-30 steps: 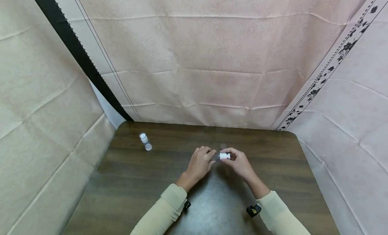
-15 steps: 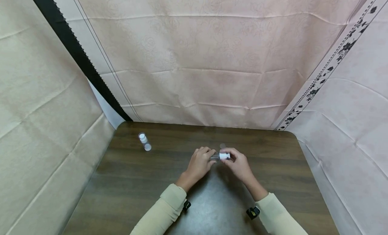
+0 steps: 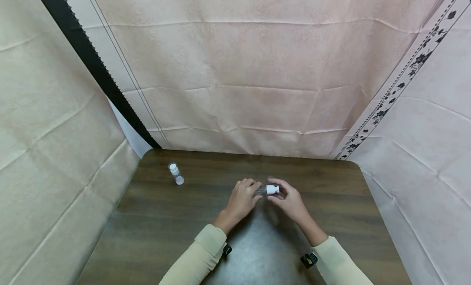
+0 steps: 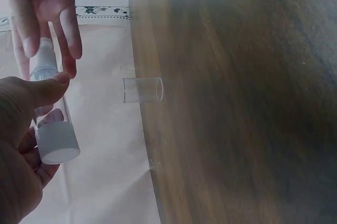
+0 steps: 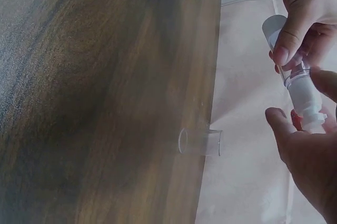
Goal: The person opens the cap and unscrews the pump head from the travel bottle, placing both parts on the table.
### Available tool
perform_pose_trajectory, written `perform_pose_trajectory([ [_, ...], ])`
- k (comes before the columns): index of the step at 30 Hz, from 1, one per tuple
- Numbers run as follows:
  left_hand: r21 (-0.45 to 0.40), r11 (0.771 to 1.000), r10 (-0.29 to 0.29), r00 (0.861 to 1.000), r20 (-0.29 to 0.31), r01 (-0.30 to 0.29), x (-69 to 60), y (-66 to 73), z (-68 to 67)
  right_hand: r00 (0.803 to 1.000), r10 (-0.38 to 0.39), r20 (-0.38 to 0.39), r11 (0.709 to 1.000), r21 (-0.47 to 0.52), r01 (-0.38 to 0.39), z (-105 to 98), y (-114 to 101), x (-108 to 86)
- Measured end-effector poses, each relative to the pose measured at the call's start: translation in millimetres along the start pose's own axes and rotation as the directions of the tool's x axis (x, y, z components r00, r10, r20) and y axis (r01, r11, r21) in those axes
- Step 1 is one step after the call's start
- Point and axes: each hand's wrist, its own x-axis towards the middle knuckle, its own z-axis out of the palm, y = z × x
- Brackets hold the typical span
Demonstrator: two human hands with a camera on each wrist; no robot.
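Note:
A small clear pump bottle (image 3: 261, 190) with a white pump top (image 5: 305, 97) lies tilted between my hands, above the table. My left hand (image 3: 241, 200) grips its clear body, thumb across it, near the pale base (image 4: 59, 142). Around the white pump top, my right hand (image 3: 292, 201) has its thumb and fingers spread; in the right wrist view the thumb stands apart from the pump, and whether another finger touches the collar is hard to tell. A clear cylindrical cap (image 4: 143, 90) stands on the table just beyond, mostly hidden by the right hand in the head view.
Another small bottle (image 3: 176, 173) with white parts is at the table's far left. The brown wooden table (image 3: 165, 227) ends at a pale cloth (image 3: 235, 72) hung behind it, with more cloth along both sides.
The right hand's thumb and fingers were pinching the white pump top and have now spread away from it. The left hand keeps its grip, and the bottle has hardly moved.

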Motion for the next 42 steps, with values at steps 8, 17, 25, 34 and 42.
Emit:
perform_pose_trajectory([
  [8, 0.054, 0.997, 0.053, 0.998, -0.036, -0.051, -1.1, -1.7, 0.0, 0.991, 0.132, 0.017, 0.991, 0.024, -0.133, -6, -1, 1.6],
  [17, 0.116, 0.986, 0.130, 0.990, -0.046, -0.124, -0.9, -1.5, 2.0, 0.950, 0.289, 0.116, 0.936, 0.175, -0.306, -13, -5, 7.8],
  [25, 0.205, 0.959, 0.213, 0.974, -0.076, -0.194, -0.1, -1.6, 5.7, 0.921, 0.354, 0.162, 0.904, 0.193, -0.381, -14, -7, 10.6],
  [34, 0.226, 0.954, 0.219, 0.973, -0.076, -0.197, -1.1, -0.5, 4.7, 0.929, 0.346, 0.132, 0.920, 0.144, -0.363, -13, -7, 8.4],
  [42, 0.185, 0.971, 0.167, 0.985, -0.052, -0.155, -0.5, 1.5, 2.2, 0.942, 0.322, 0.094, 0.936, 0.118, -0.331, -12, -6, 9.3],
])
